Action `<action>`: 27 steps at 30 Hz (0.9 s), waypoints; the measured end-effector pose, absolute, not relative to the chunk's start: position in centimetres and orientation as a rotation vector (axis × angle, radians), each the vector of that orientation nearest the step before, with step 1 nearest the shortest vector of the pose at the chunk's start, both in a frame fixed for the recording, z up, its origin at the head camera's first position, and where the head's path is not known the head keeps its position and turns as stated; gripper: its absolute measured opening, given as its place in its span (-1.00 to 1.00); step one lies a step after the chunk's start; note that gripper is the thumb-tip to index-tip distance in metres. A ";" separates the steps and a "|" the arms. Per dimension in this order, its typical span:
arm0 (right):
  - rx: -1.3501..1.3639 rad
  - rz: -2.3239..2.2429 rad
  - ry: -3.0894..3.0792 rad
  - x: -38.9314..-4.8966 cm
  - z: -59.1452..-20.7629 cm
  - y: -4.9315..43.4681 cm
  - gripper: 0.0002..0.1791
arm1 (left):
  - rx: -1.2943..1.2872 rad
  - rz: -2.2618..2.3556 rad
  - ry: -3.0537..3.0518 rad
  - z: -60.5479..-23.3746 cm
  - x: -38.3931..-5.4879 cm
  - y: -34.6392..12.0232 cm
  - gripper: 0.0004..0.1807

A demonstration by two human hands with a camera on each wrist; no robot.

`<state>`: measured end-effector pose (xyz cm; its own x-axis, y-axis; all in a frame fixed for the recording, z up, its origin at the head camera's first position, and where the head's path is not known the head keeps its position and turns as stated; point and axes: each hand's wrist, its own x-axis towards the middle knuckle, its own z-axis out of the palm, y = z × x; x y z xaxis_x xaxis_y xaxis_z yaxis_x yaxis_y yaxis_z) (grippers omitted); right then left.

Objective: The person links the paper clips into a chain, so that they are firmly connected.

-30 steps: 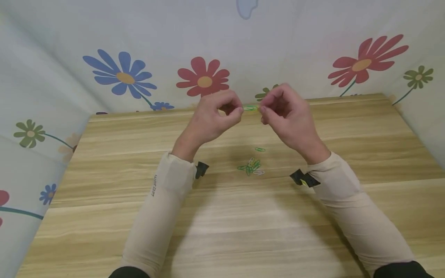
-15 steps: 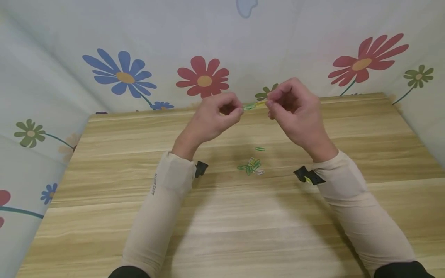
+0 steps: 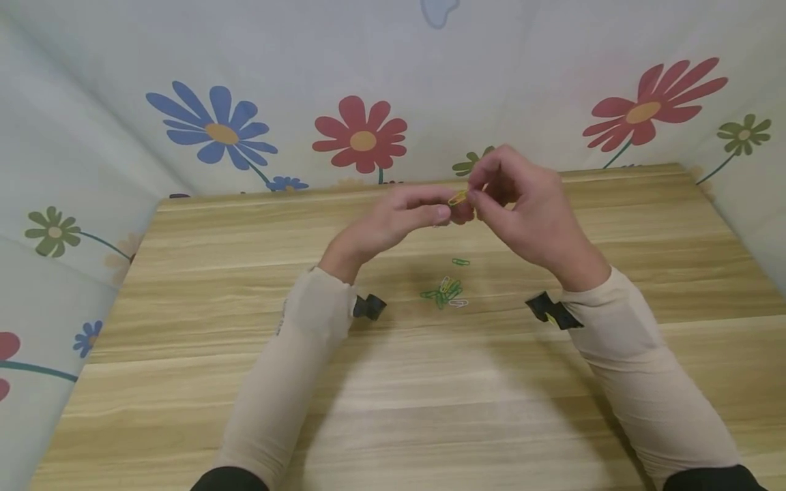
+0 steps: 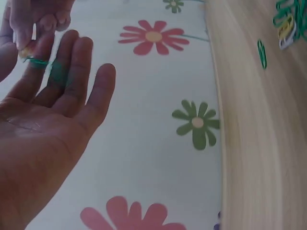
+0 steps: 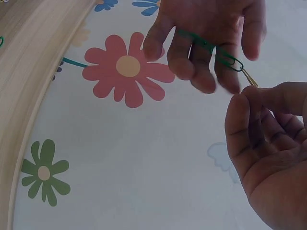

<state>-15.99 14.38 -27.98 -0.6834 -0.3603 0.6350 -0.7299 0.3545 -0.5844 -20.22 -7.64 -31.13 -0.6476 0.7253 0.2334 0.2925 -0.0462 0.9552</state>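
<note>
My right hand (image 3: 522,211) pinches a yellow paper clip (image 3: 457,198) between thumb and fingertips, above the far side of the table. In the right wrist view this yellow clip links to a green paper clip (image 5: 229,59), part of a short chain of green clips. The chain lies across the fingers of my left hand (image 3: 393,218), which are extended and slightly bent, not gripping. From the left wrist view, the left palm and spread fingers show, with a green clip over the fingers close to the right fingertips.
Below the hands, a small pile of green, yellow and white paper clips (image 3: 448,290) lies on the wooden table (image 3: 245,273). A single green paper clip (image 3: 460,262) sits just beyond it. A flower-print curtain (image 3: 522,82) hangs behind the table's far edge.
My left hand has gone from pinching the green clips to opening its fingers under the chain, moving right. The right hand moved right, drawing the yellow clip out, and keeps its pinch.
</note>
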 end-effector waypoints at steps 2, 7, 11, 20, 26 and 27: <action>0.965 1.253 -2.226 -15.9 -27.9 14.3 -0.82 | 1.116 1.811 1.779 -31.2 -20.1 -7.3 -0.69; 1.016 1.242 -2.183 -15.6 -27.7 14.3 -0.82 | 1.113 1.918 1.598 -31.4 -19.9 -7.1 -0.71; 1.040 1.234 -2.140 -15.3 -27.4 14.2 -0.80 | 1.069 1.951 1.551 -31.3 -19.8 -7.2 -0.71; 1.054 1.248 -2.128 -15.3 -27.5 14.3 -0.79 | 1.015 1.977 1.580 -31.0 -19.7 -7.9 -0.73; 0.828 1.212 -2.509 -17.5 -29.7 14.8 -0.87 | 0.985 2.044 1.660 -30.5 -19.9 -8.8 -0.76; 0.795 1.174 -2.623 -18.1 -30.3 14.9 -0.86 | 0.981 2.052 1.673 -30.4 -19.9 -9.0 -0.77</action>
<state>-18.06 14.89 -30.25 -0.8458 -0.4036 0.3489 -0.5290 0.5502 -0.6460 -19.87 -8.96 -30.37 -0.7141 0.6291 0.3071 0.1742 -0.2653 0.9483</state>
